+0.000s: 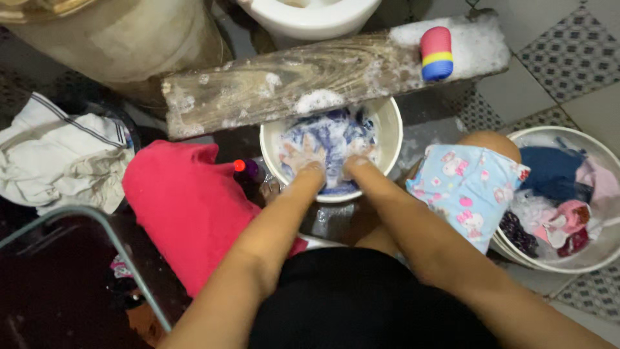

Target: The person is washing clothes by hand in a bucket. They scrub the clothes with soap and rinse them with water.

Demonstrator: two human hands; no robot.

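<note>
Left hand (302,157), right hand (357,155) spread on blue cloth (336,132) in basin (392,132); soapy board (290,81) just behind.

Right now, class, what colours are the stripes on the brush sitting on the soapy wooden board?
The brush is pink on top, with yellow and blue bands below; the head view shows it best.

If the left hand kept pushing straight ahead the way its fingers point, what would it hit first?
The left hand already presses on the blue-and-white cloth in the white basin. Straight on, it would probably meet the basin's far wall, then the soapy wooden board; depth is unclear.
</note>
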